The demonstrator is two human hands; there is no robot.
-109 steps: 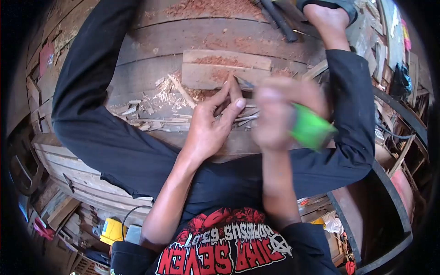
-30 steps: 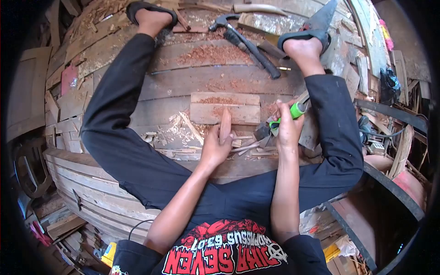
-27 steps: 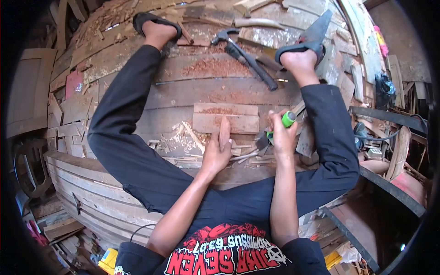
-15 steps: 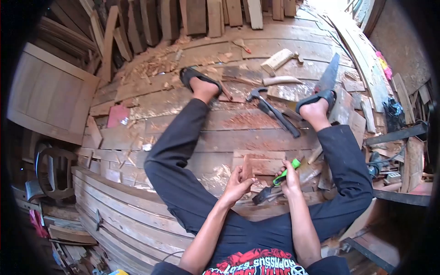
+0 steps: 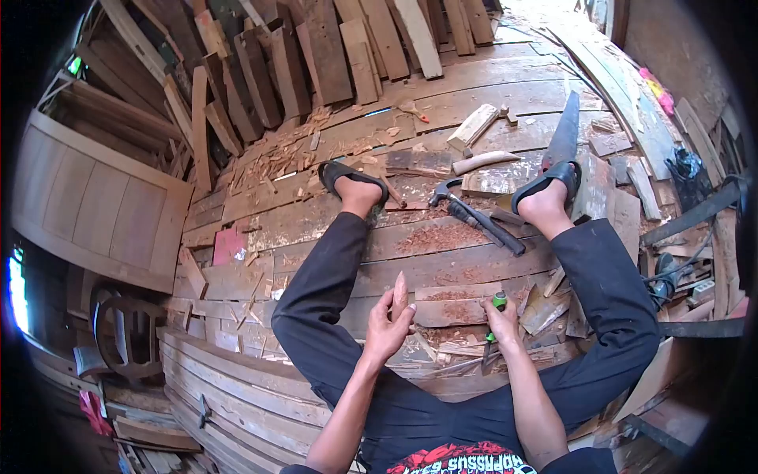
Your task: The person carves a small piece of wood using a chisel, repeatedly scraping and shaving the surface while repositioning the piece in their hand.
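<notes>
My left hand (image 5: pixel 388 325) is closed around a small reddish-brown piece of wood (image 5: pixel 400 291), its tapered end pointing up and away from me. In my right hand (image 5: pixel 503 322) is a chisel (image 5: pixel 490 338) with a green and black handle; its dark blade points down toward my lap and shows nearly edge-on. The two hands are apart, above the floor between my legs. Just beyond them a flat board (image 5: pixel 452 306) lies with reddish shavings on it.
A claw hammer (image 5: pixel 483 221) lies between my feet. Past it are a curved pale wood piece (image 5: pixel 485 161), a wood block (image 5: pixel 474 128), a handsaw (image 5: pixel 565 130) and a brush (image 5: pixel 414 110). Planks (image 5: pixel 324 59) lean at the back; a panelled wooden door (image 5: pixel 103 197) stands left.
My hands have moved apart, the left one leftward with the wood. The chisel has turned, so its blade now points down rather than to the left. The camera view has shifted slightly.
</notes>
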